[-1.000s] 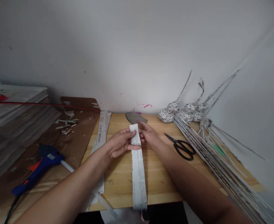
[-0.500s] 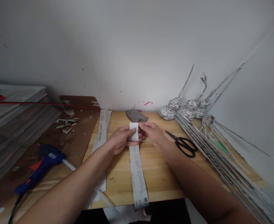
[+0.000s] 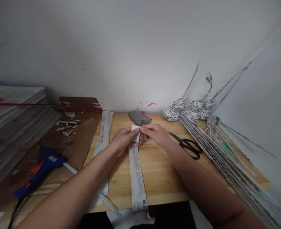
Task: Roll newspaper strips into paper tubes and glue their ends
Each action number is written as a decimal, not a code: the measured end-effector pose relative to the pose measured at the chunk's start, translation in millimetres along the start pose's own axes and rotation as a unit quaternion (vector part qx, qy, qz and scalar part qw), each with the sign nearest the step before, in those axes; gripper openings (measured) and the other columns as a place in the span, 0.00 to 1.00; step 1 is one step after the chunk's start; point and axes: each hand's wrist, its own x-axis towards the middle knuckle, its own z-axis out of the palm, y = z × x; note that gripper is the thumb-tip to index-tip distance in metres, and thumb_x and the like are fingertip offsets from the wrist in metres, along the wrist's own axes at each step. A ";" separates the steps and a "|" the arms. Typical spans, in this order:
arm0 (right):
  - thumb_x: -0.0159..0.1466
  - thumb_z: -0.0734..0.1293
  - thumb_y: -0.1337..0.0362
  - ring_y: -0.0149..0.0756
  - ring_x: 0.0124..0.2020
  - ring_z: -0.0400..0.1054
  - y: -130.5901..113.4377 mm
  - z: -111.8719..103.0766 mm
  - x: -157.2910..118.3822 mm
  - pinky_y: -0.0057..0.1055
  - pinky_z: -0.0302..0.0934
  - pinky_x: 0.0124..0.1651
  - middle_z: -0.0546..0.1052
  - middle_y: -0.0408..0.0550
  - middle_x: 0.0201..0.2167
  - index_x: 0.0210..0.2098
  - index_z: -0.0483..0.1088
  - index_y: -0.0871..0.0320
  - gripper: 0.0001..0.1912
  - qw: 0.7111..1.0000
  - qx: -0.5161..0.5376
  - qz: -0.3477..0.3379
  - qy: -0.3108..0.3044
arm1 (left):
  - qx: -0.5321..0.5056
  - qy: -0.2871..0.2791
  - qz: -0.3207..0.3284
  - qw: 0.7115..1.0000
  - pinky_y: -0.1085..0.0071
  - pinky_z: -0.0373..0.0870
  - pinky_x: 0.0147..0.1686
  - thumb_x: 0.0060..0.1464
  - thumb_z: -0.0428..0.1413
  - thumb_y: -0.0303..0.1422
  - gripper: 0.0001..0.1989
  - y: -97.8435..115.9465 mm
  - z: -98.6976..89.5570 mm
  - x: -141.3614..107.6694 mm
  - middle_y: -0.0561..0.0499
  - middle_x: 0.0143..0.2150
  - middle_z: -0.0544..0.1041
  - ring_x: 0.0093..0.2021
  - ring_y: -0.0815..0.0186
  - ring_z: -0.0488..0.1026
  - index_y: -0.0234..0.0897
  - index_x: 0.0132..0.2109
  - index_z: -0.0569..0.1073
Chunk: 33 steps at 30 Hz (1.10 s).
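A long strip of printed newspaper (image 3: 137,178) hangs down toward me over the wooden tabletop, its lower end reaching the near edge. My left hand (image 3: 124,141) grips it near the top, thumb in front and fingers behind. At the top right corner of the strip, my right hand (image 3: 154,135) pinches the paper between thumb and fingertips. Both hands are close together, and some fingertips are hidden behind the paper. Just beyond them lies a grey cloth-like piece (image 3: 140,117). Black-handled scissors (image 3: 189,146) lie to the right of my right hand.
Several newspaper strips (image 3: 103,133) lie on the left of the tabletop. A blue glue gun (image 3: 41,171) rests on the brown board, near paper scraps (image 3: 68,127) and stacked newspapers (image 3: 16,127). Woven paper gourd shapes (image 3: 172,111) and rolled paper sticks (image 3: 226,162) occupy the right.
The strip's lower part has swung slightly left. My left thumb has moved up toward the top corner, close to my right fingertips. The view has shifted a little.
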 end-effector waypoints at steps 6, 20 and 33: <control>0.57 0.71 0.50 0.25 0.22 0.61 0.0 -0.1 -0.4 0.24 0.56 0.26 0.72 0.42 0.20 0.38 0.78 0.61 0.20 1.000 -0.010 -0.008 0.006 | 0.029 0.023 0.022 0.999 0.73 0.70 0.27 0.49 0.62 0.47 0.20 -1.1 1.9 1.5 0.44 0.31 0.80 0.28 0.66 0.75 0.32 0.38 0.79; 0.56 0.72 0.52 0.25 0.22 0.62 12.9 -7.6 5.1 0.24 0.55 0.26 0.72 0.43 0.21 0.35 0.79 0.61 0.17 0.998 0.054 0.027 0.019 | 0.047 0.007 0.032 0.998 0.72 0.70 0.28 0.51 0.61 0.45 0.18 -1.3 0.5 0.5 0.45 0.32 0.79 0.29 0.65 0.75 0.33 0.40 0.78; 0.54 0.73 0.53 0.25 0.22 0.61 7.1 -4.2 2.9 0.24 0.53 0.23 0.70 0.41 0.20 0.33 0.79 0.61 0.16 0.999 0.012 0.011 0.044 | 0.073 0.036 0.043 0.996 0.71 0.70 0.28 0.47 0.63 0.46 0.20 -1.6 3.7 0.9 0.45 0.29 0.79 0.28 0.65 0.75 0.32 0.36 0.77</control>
